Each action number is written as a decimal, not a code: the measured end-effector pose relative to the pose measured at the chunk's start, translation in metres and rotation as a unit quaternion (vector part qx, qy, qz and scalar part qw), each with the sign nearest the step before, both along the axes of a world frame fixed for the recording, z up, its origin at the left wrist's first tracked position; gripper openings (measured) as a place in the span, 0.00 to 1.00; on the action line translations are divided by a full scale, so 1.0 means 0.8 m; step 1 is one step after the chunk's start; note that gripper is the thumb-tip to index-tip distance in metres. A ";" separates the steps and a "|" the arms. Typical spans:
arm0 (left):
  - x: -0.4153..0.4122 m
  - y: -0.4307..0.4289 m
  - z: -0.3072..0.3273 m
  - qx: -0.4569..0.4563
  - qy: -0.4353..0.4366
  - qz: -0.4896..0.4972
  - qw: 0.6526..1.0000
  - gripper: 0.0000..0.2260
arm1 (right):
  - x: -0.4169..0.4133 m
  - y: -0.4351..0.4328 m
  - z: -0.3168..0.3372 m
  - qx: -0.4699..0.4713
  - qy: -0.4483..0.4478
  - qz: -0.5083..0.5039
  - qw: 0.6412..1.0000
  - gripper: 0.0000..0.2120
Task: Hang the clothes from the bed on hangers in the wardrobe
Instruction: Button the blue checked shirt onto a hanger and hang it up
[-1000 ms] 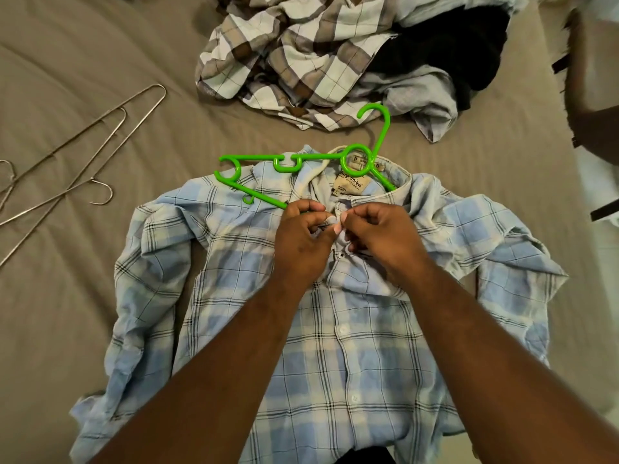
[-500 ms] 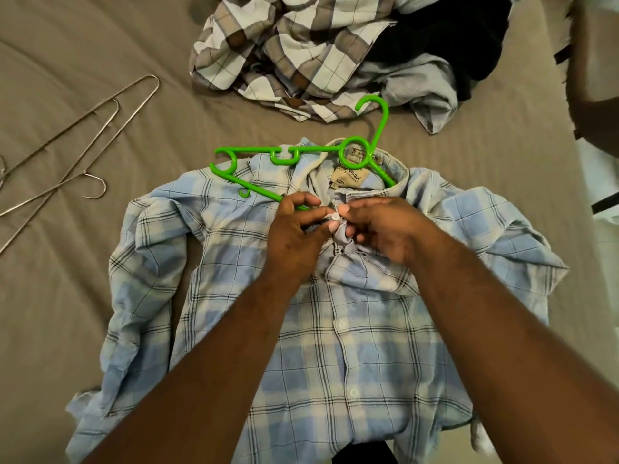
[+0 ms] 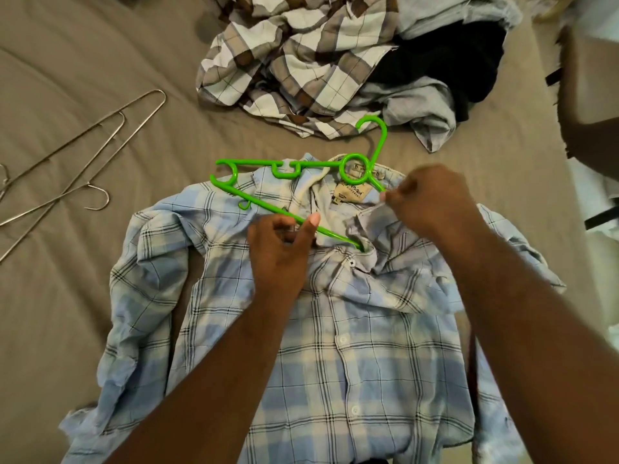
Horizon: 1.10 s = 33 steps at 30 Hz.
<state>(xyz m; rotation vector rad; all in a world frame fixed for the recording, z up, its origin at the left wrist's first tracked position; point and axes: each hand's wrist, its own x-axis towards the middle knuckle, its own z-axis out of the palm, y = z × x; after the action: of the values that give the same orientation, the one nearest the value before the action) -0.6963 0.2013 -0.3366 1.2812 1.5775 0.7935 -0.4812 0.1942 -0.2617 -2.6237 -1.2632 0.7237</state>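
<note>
A light blue plaid shirt [image 3: 355, 346] lies front-up on the brown bed [image 3: 83, 61], buttoned down its middle. A green plastic hanger [image 3: 288, 167] lies at its collar, its right arm tucked inside the neck opening and its left arm on top of the shirt. My left hand [image 3: 284, 249] rests on the shirt's left shoulder, fingers curled around the hanger's lower bar and the cloth there. My right hand [image 3: 432, 199] pinches the right side of the collar and pulls it outward.
A pile of clothes lies at the far side of the bed: a brown-and-white checked shirt [image 3: 291, 58], a grey-blue garment [image 3: 422, 108] and something black [image 3: 445, 61]. Metal wire hangers [image 3: 80, 155] lie on the bed at the left. The bed's right edge is near dark furniture [image 3: 589, 95].
Both hands have left the top button area at the collar's centre. My right hand moved right and up with the collar; my left hand shifted to the hanger bar.
</note>
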 end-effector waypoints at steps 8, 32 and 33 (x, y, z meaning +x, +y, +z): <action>0.021 0.023 0.014 -0.067 0.049 0.075 0.994 0.41 | -0.008 0.070 -0.031 0.032 0.076 0.060 0.995 0.21; -0.009 0.124 0.099 -0.174 -0.067 0.069 0.980 0.15 | 0.148 0.007 0.071 0.015 0.299 0.221 0.928 0.22; -0.010 0.127 0.105 -0.174 -0.074 0.061 0.980 0.14 | 0.145 0.009 0.074 0.012 0.293 0.221 0.930 0.22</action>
<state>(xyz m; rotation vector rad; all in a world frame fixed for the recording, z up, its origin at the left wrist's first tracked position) -0.7046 0.3029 -0.2529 0.8608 1.6017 0.6364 -0.3651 0.2011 -0.2024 -1.8637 -1.6274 1.4110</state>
